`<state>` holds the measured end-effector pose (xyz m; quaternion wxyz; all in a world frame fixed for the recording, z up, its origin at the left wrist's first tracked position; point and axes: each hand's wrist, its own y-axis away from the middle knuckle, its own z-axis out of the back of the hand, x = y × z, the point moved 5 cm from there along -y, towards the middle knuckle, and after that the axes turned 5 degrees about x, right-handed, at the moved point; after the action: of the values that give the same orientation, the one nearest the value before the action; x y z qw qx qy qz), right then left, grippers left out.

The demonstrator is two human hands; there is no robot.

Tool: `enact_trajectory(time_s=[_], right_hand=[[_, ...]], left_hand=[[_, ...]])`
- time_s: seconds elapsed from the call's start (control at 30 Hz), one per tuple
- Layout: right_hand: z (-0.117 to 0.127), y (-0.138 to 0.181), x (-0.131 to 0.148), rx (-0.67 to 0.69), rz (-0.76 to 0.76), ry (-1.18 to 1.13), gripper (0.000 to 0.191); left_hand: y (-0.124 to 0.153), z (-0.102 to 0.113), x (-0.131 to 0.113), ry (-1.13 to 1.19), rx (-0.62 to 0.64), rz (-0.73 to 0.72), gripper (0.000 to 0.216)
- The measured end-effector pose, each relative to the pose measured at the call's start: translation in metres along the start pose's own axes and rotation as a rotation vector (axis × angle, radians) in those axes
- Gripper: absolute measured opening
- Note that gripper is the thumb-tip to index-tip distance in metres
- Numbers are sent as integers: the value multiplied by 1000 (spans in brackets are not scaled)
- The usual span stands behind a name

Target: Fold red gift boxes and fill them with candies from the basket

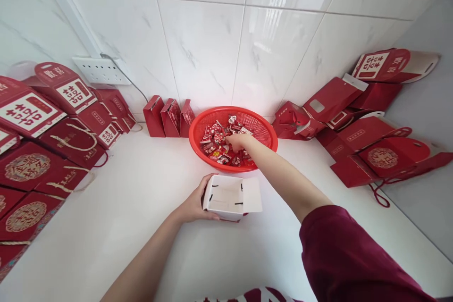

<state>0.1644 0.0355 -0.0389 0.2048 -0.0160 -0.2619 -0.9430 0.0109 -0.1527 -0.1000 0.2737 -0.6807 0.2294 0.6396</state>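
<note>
My left hand (197, 202) is closed around the left side of an open gift box (226, 214), its white inside facing up and its lid flap folded out to the right. Black cord ends poke through the box's inner walls, and I see nothing else inside it. Farther back, my right hand (239, 141) reaches into a red plastic basket (271, 139), fingers curled down among the wrapped candies (222, 158). What those fingers hold is hidden.
Stacked red gift boxes (26, 165) fill the left side, and more red boxes (382, 155) are piled on the right. Several small red boxes (171, 118) stand against the tiled wall. A power strip (101, 71) with a cable is on the wall.
</note>
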Motion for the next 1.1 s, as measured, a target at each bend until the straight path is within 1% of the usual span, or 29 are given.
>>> enact_trajectory(time_s=[0.03,0.1,0.17,0.23,0.33,0.43,0.5,0.53,0.57,0.73,0.83,0.9,0.97,1.0,1.1], right_hand=[[4,6,-1,-35,22,-25,37],[11,25,-3,-148,64,-88,25],[12,48,-9,-290,84,-163,21],[5,69,-17,-414,78,-245,20],[-11,89,-30,-510,96,-379,21],[-21,93,-39,-533,171,-522,32],[-24,91,-44,-542,205,-610,40],[-24,89,-47,-547,212,-648,41],[-24,87,-50,-554,212,-683,39],[-23,85,-66,-623,193,-835,18],[-22,87,-72,-672,225,-947,14],[-22,87,-75,-707,242,-1029,17],[-22,86,-78,-727,262,-1167,22],[-22,85,-79,-720,283,-1281,25],[-24,82,-80,-647,360,-1626,33]], left_hand=[[0,0,-1,-2,2,-3,114],[1,-1,-2,0,9,-2,111],[1,-2,-3,10,16,-5,108],[1,-2,-2,28,15,-14,107],[0,-2,-1,64,19,-22,107],[0,-2,-2,83,32,-19,106],[0,-3,-3,76,34,-15,104],[0,-3,-4,73,33,-12,104],[0,-2,-3,70,29,-8,104],[0,1,1,64,13,15,110],[0,4,3,54,21,28,111],[0,5,3,24,19,28,112],[0,5,2,-1,19,29,112],[1,5,3,-6,23,32,112],[1,4,3,-9,41,47,112]])
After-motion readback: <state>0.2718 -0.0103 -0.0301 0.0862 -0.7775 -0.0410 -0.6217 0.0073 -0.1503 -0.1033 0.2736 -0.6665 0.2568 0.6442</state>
